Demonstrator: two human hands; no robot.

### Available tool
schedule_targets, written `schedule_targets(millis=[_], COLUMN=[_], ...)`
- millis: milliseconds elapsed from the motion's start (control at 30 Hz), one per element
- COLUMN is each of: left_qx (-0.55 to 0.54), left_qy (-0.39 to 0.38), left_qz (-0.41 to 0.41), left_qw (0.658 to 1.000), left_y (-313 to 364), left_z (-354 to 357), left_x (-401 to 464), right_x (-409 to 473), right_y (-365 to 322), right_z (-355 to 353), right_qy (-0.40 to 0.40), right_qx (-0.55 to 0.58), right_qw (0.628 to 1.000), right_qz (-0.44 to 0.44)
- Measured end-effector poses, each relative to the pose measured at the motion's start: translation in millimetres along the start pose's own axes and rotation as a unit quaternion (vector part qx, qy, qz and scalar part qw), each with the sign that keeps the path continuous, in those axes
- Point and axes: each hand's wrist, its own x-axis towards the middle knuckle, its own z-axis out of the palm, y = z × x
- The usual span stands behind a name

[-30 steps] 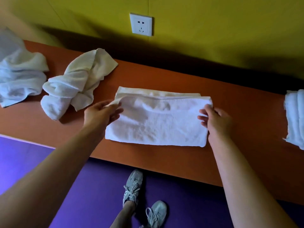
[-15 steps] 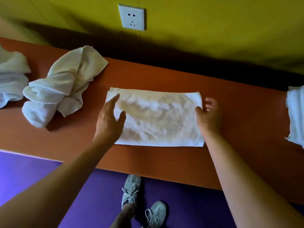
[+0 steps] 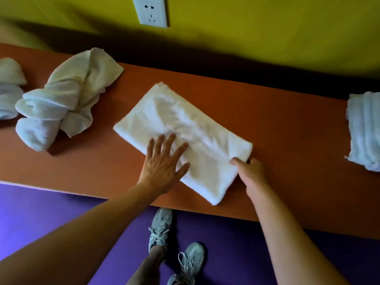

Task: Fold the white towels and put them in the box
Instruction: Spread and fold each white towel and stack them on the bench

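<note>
Crumpled terry towel (image 3: 61, 108) lying bunched near the orange bench's (image 3: 287, 145) left end. Folded towel (image 3: 181, 130), soft white rectangle, now sitting skewed at mid-bench, having been square to the edges half a second ago. Left hand (image 3: 162, 163) pressing flat on it, fingers spread; right hand (image 3: 249, 171) pinching its near right corner. Stacked towels (image 3: 364, 130) lying at the right end.

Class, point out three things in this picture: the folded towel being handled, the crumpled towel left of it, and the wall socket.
folded towel (image 3: 176, 118), head view, its upper middle.
crumpled towel (image 3: 67, 95), head view, its bunched centre.
wall socket (image 3: 151, 12), head view, its faceplate.
</note>
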Motion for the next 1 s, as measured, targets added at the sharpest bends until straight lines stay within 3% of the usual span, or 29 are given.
schedule_targets(millis=[200,300,400,500,567,633,700,767,867,1000], left_qx=[0.059,0.064,0.016,-0.027,-0.029,-0.055,-0.105,-0.138,-0.179,-0.338], left_qy=[-0.005,0.006,0.044,0.031,0.02,0.069,0.126,0.165,0.137,0.024], left_qz=[0.079,0.071,0.069,0.085,0.083,0.063,0.053,0.054,0.067,-0.047], left_qw=[0.995,0.995,0.997,0.995,0.996,0.994,0.985,0.975,0.972,0.94], left_y=[8,19,38,57,58,52,48,49,55,50], left_z=[-5,0,7,25,37,45,46,39,22,-17], left_x=[16,1,-36,-89,-113,-125,-127,-128,-135,-145], right_x=[-76,-94,-97,-99,-103,-110,-116,-119,-117,-102], right_y=[77,93,96,94,91,88,88,90,95,94], right_z=[17,27,27,22,17,12,4,-3,-15,-32], right_qy=[-0.077,-0.085,-0.072,-0.066,-0.096,-0.133,-0.14,-0.09,-0.026,-0.237], right_qx=[0.107,0.169,0.235,0.307,0.329,0.329,0.295,0.198,0.119,0.145], right_qw=[0.986,0.973,0.961,0.94,0.928,0.923,0.939,0.976,0.99,0.946], right_qz=[0.1,0.128,0.125,0.136,0.148,0.147,0.106,0.028,-0.07,-0.166])
